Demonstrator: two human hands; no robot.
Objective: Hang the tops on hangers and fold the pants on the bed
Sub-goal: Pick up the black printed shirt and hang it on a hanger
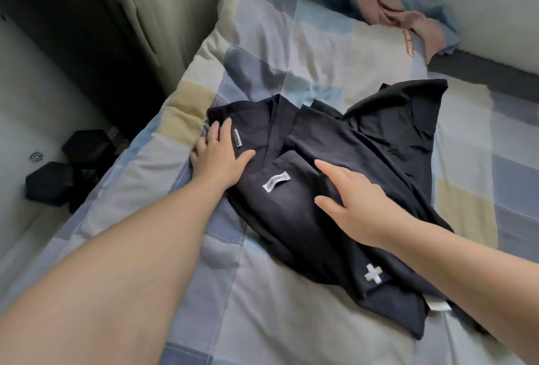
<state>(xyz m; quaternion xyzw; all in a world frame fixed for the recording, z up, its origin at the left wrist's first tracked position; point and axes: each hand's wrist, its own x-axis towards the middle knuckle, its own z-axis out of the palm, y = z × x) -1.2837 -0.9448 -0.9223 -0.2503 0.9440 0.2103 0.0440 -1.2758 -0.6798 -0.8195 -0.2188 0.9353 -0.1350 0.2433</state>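
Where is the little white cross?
In the head view, the white cross patch sits at lower right on the black cloth garment, close beside the forearm behind the right hand, above the checked bed quilt.

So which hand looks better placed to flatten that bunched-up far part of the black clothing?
Probably the right hand: it lies open mid-garment, nearer the raised black fabric. The left hand presses flat on the opposite edge, beside a white label.

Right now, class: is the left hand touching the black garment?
Touching. The head view shows the left hand resting flat on the black garment, no gap.
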